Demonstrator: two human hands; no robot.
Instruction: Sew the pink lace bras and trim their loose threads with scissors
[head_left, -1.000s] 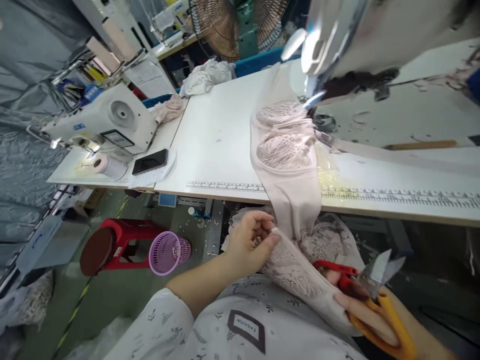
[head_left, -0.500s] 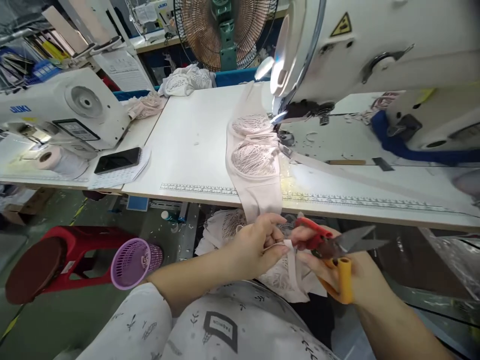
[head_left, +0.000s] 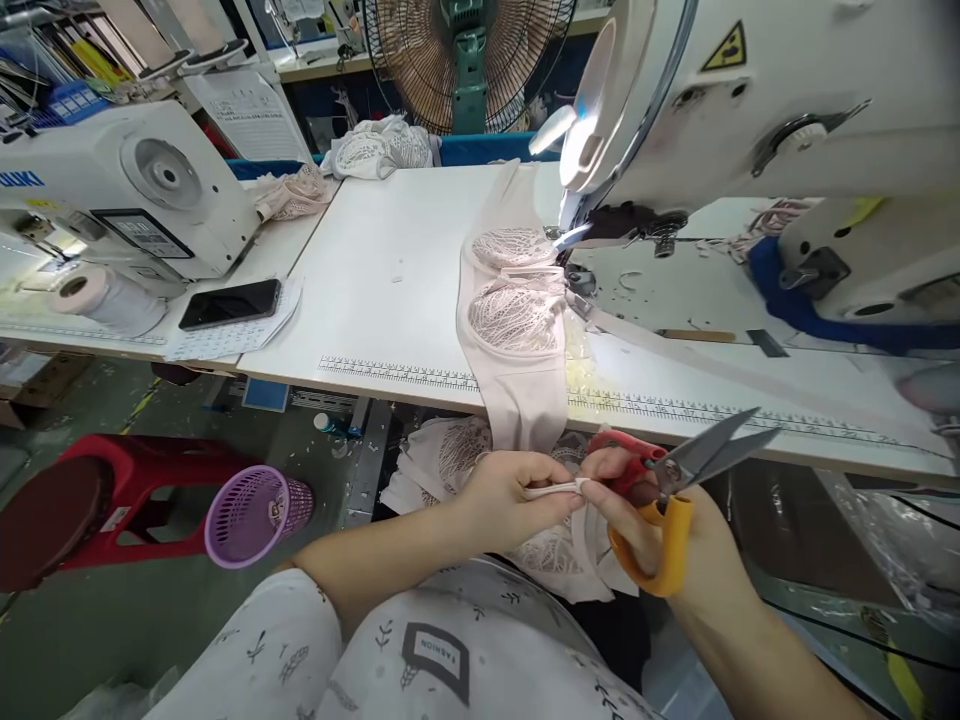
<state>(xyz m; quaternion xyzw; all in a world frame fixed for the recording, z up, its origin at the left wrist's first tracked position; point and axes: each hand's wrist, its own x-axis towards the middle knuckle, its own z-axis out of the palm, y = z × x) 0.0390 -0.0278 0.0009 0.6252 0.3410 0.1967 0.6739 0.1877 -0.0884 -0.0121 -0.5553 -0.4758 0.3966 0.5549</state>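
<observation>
Red/orange scissors [head_left: 681,463] nr tbl edge [head_left: 360,388]

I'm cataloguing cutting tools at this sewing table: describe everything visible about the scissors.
The scissors have a red handle and an orange handle, both plastic-looking, and plain, grey, metallic-looking blades. The blades are parted, tips pointing up and right in the picture, with nothing visibly between them. The right hand holds the handles, its fingers seemingly through the loops. The tips overlap the table edge in view; whether they touch it, I can't tell.
</observation>
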